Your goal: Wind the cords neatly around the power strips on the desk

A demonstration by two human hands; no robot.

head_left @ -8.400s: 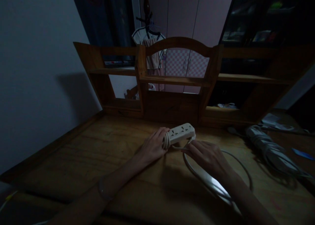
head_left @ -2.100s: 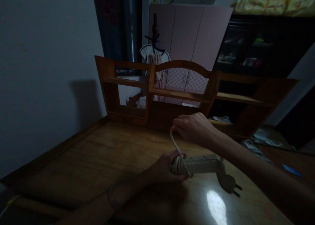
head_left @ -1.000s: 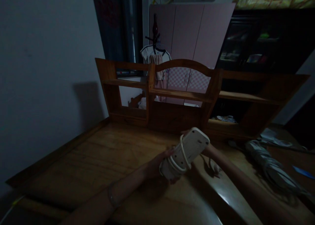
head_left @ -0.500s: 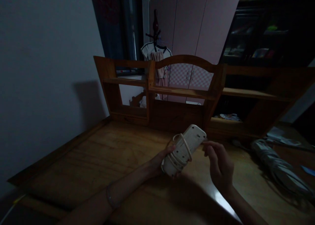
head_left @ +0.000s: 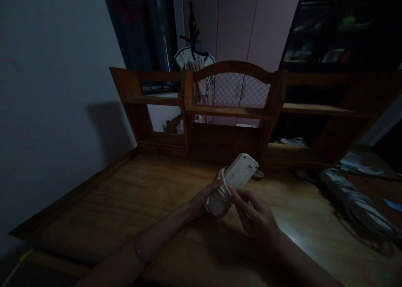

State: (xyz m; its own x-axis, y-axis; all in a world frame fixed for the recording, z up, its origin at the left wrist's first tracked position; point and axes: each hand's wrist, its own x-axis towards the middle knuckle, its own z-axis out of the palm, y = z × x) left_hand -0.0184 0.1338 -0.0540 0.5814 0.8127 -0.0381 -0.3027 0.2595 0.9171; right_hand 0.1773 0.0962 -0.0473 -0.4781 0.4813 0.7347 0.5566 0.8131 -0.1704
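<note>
My left hand [head_left: 205,197] is closed around the lower end of a white power strip [head_left: 241,170], holding it tilted above the wooden desk. Its underside, with screw holes and a hanging slot, faces me. Loops of the white cord [head_left: 223,187] are wound around its lower half, and my left thumb presses beside them. The fingers of my right hand [head_left: 256,213] are pinched at the right side of these loops. A small pale object [head_left: 258,175], perhaps the plug, shows just behind the strip's upper end.
A wooden shelf unit [head_left: 230,110] stands along the back of the desk [head_left: 150,190]. At the right lies a bulky bundle wrapped in cord [head_left: 351,199], with papers [head_left: 359,165] behind it. A white wall [head_left: 59,90] borders the left.
My right hand has moved left, from beyond the strip's right edge onto the cord. The loose cord loop has come down against the other loops. The view has shifted slightly.
</note>
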